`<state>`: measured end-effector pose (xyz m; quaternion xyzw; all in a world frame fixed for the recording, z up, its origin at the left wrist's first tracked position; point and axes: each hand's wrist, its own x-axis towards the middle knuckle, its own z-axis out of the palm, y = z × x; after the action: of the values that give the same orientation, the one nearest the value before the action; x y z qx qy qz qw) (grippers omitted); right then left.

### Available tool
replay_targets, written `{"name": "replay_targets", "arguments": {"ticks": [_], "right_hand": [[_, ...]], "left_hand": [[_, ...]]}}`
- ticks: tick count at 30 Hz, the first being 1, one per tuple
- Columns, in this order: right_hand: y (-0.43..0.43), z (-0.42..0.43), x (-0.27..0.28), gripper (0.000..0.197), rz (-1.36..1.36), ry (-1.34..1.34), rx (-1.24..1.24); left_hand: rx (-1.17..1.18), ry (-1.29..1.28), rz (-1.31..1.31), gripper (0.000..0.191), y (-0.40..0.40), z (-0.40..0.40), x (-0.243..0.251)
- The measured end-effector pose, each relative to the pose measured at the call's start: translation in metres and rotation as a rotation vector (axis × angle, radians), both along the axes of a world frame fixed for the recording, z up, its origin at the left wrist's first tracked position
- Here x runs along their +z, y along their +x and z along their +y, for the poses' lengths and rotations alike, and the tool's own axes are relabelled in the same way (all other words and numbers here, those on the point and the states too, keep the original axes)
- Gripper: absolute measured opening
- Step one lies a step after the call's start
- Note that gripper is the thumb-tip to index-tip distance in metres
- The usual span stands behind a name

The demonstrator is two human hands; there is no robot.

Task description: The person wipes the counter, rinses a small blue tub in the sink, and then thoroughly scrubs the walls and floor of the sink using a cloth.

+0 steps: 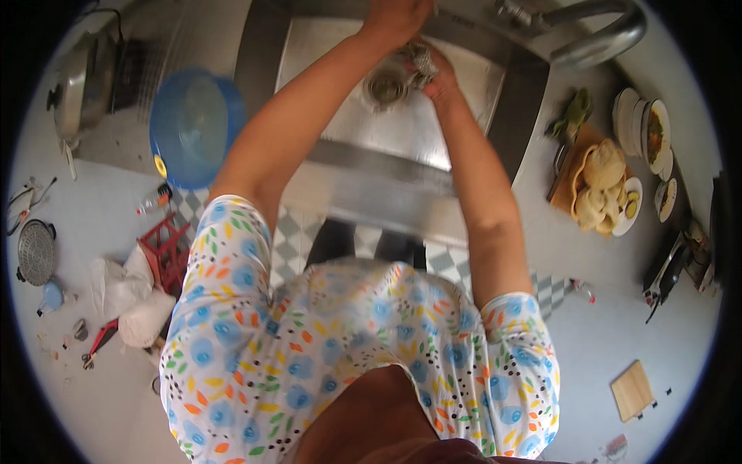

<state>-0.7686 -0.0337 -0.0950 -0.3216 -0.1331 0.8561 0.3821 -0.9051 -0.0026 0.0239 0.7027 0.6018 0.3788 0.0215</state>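
Observation:
Over the stainless steel sink (330, 98), my right hand (443, 71) grips a bunched grey-and-white cloth or scourer (422, 65); its exact kind is hard to make out. The cloth is just right of the round drain (385, 88). My left hand (400, 17) is farther up, above the sink's far edge, and the picture's top rim cuts part of it off. Its fingers curl inward, but whatever they may hold is hidden.
A curved metal faucet (608, 40) juts over the top right. Left of the sink stands a blue plastic basin (194, 130). On the right counter lie a brown board (559, 188) with pale dough-like food (603, 168), stacked dishes (629, 122) and a plate (632, 223).

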Motion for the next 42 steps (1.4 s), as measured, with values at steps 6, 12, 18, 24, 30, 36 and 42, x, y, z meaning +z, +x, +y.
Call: {"name": "replay_targets", "arguments": {"ticks": [6, 12, 18, 24, 30, 36, 42], "right_hand": [[0.077, -0.086, 0.051, 0.017, -0.902, 0.678, 0.838], [0.059, -0.156, 0.049, 0.072, -1.074, 0.438, 1.446], [-0.060, -0.169, 0.050, 0.067, -0.748, 0.555, 1.308], [0.093, -0.148, 0.079, 0.062, -0.932, 0.335, 1.545], [-0.102, -0.168, -0.004, 0.058, -0.575, 0.595, 1.372], [-0.077, -0.156, 0.052, 0.048, -0.364, 0.834, 1.277], [-0.055, -0.164, -0.004, 0.031, -0.623, 0.775, 1.158]], "left_hand": [[-0.118, -0.233, -0.089, 0.046, -0.068, -0.251, 0.001], [-0.116, -0.404, 0.000, 0.046, -0.129, -0.345, -0.025], [-0.193, -0.472, 0.054, 0.048, -0.148, -0.318, -0.029], [-0.126, -0.411, 0.010, 0.049, -0.164, -0.330, -0.036], [-0.121, -0.359, -0.012, 0.047, -0.159, -0.318, -0.038], [-0.048, -0.453, 0.000, 0.045, -0.168, -0.341, -0.035], [0.031, -0.396, 0.012, 0.042, -0.169, -0.355, -0.044]]}}
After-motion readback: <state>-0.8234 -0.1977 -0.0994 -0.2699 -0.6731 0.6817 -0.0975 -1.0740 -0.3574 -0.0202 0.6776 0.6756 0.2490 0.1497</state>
